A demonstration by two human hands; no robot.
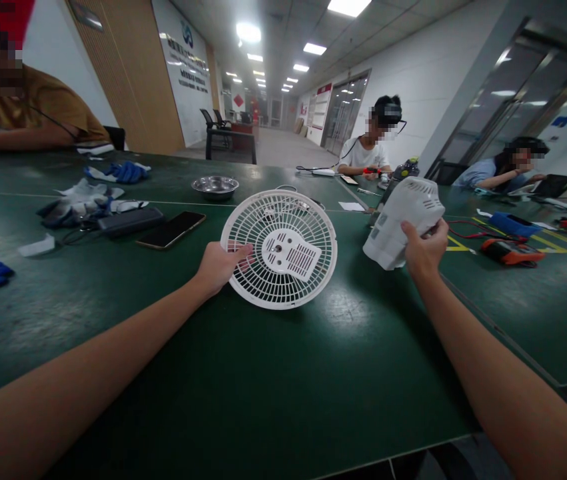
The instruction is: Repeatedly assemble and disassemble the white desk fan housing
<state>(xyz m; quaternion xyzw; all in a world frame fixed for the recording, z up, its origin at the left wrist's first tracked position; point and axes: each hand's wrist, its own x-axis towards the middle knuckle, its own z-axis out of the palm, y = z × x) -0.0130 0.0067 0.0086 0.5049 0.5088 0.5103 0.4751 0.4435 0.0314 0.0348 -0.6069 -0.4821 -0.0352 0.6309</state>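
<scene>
My left hand (222, 268) grips the left rim of a round white fan grille (306, 261), its thumb lying over the spokes. The grille is tilted up so that its hub plate with slots and screw holes faces me. On the right, my right hand (426, 248) is wrapped around a white plastic fan motor housing (397, 217) with vent slots at its top end. Grille and housing are held apart from each other, over the green table (283, 387). The fingers behind the housing are partly hidden.
A steel bowl (215, 187) stands behind the grille. To the left are a black phone (172, 230), a dark case (132, 221) and blue-and-white gloves (120, 172). An orange multimeter (510, 252) and a blue case (514, 225) sit right. Several people sit around the table.
</scene>
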